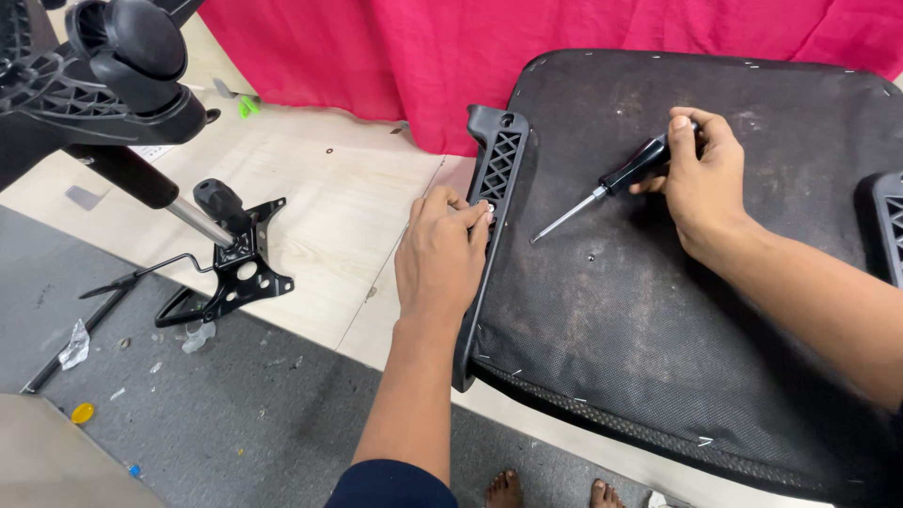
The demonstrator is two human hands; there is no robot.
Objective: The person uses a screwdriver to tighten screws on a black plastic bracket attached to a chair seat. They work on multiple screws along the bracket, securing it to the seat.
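Your left hand (440,252) lies flat on the black plastic lattice armrest bracket (496,179), fingers curled over its edge, fingertips pinching a small silver screw (488,205) at the bracket's face. Not a fist; fingers bent and pressed on the part.

Your right hand (704,183) is clamped around the black handle of a screwdriver with a thin steel shaft (602,192). The shaft runs down and towards your left hand, tip resting on or just above the fabric; can't tell which. Tip sits just beside the bracket, between your two hands.

Both hands are over the upturned black fabric-covered chair seat underside (677,310), dusty, stapled round the rim. The bracket runs along the seat edge under your left hand. A second black lattice bracket (889,226) shows at the seat's far edge, beyond your right wrist, partly cut off.

The seat rests on a pale wood-grain board (329,207), with red cloth (451,56) beyond your hands.

Well out past your left hand: a black chair base with castor wheel (122,56), its gas-lift column (150,188), and a black metal tilt-mechanism plate (240,268) on the board's edge. Grey floor (235,414) below it, with scraps and a small yellow cap (83,412). Bare toes (550,491) show nearest you, under your left forearm.
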